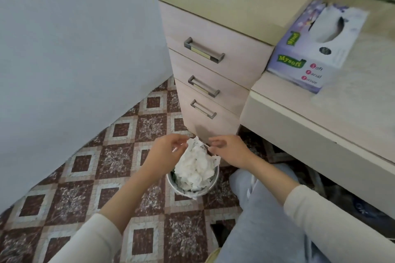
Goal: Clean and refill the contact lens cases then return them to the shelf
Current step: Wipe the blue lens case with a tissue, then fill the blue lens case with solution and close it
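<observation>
While the bin (193, 188) (stuffed with tissues (197, 166)) sits at six o'clock, both hands (168, 151) (229, 150) are held above it, fingers loosely curled, nothing clearly grasped.

The only readable print is on the tissue box (316, 49) that sits on the desk (352, 100). Its front face carries the brand "Mysoft" in yellow letters on a green banner, and the same word appears again, turned sideways, on the box's top near the left corner. Beside the banner on the front, three stacked words read "Soft", "Facial" and "Tissue", each beginning with a letter in a red dot.
</observation>
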`<state>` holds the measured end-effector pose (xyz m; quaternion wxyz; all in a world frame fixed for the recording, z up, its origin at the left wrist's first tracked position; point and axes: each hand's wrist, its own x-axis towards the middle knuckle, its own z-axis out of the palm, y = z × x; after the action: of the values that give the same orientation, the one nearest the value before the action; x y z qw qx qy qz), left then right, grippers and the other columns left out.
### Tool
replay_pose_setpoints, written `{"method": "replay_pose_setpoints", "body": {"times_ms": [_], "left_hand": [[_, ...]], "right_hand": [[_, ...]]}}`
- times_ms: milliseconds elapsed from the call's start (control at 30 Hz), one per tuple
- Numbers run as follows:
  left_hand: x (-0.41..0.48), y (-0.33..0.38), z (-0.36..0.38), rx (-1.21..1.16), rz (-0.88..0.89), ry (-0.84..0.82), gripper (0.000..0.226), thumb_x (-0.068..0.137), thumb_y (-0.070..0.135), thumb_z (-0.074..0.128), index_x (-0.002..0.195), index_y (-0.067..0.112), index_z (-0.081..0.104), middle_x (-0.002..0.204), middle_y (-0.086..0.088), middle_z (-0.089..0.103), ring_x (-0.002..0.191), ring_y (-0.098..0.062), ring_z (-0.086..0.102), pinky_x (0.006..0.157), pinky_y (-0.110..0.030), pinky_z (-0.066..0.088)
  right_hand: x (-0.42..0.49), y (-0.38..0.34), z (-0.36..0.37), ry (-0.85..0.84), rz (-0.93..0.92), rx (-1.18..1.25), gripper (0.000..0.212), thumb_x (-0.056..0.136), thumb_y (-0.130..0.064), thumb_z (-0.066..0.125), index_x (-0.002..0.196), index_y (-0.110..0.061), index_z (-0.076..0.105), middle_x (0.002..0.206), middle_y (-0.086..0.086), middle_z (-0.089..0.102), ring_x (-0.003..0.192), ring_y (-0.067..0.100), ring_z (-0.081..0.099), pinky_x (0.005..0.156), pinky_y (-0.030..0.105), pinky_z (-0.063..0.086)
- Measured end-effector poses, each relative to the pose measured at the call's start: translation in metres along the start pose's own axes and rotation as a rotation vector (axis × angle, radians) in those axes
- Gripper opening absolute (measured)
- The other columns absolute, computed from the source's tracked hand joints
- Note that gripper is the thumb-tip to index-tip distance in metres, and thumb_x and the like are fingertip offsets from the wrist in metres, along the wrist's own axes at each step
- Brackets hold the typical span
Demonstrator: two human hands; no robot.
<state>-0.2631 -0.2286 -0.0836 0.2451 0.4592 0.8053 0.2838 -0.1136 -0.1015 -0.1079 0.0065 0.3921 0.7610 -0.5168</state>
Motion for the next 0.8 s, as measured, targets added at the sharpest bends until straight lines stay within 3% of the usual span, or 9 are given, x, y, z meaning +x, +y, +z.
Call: {"method": "replay_pose_setpoints", "body": {"times_ms": [100,200,300,467,800], "left_hand": [[-0.002,0.024,-0.002,0.011,0.086,0.011,0.021,0.089,0.019,0.057,0.108,0.018,0.065,0.099,0.006,0.065,0.08,-0.004,0.057,0.07,-0.009,0.04],[-0.003,0.051,-0.002,-0.005,0.162,0.018,0.019,0.089,0.018,0.058,0.107,0.018,0.066,0.093,0.009,0.063,0.077,0.007,0.053,0.069,-0.006,0.038],[-0.001,0.081,0.003,-0.019,0.25,0.012,0.018,0.088,0.017,0.058,0.105,0.02,0.066,0.091,0.011,0.061,0.078,0.008,0.053,0.066,-0.002,0.038],[0.01,0.141,0.019,-0.049,0.411,-0.007,0.015,0.087,0.015,0.059,0.1,0.02,0.067,0.09,0.011,0.061,0.078,0.015,0.053,0.067,0.0,0.036],[0.034,0.262,0.081,-0.06,0.644,-0.124,0.015,0.088,0.016,0.058,0.1,0.018,0.067,0.095,0.005,0.064,0.079,0.002,0.056,0.068,-0.003,0.036]], "right_hand": [[-0.036,-0.016,-0.024,0.055,-0.075,-0.026,0.038,0.086,-0.026,0.063,0.122,-0.016,0.058,0.122,0.0,0.061,0.11,0.01,0.054,0.098,0.024,0.039],[-0.074,-0.026,-0.05,0.142,-0.14,-0.058,0.036,0.087,-0.027,0.061,0.121,-0.019,0.059,0.116,-0.003,0.062,0.088,0.005,0.054,0.08,0.017,0.039],[-0.111,-0.027,-0.076,0.242,-0.179,-0.121,0.035,0.087,-0.028,0.06,0.122,-0.023,0.057,0.115,-0.007,0.062,0.085,0.009,0.057,0.07,0.007,0.04],[-0.163,-0.02,-0.129,0.451,-0.175,-0.166,0.034,0.084,-0.027,0.063,0.118,-0.024,0.061,0.109,-0.009,0.063,0.075,-0.002,0.056,0.072,0.006,0.04],[-0.246,0.037,-0.218,0.685,0.025,-0.305,0.036,0.088,-0.034,0.058,0.123,-0.025,0.057,0.123,-0.008,0.059,0.094,0.006,0.056,0.086,0.02,0.042]]}}
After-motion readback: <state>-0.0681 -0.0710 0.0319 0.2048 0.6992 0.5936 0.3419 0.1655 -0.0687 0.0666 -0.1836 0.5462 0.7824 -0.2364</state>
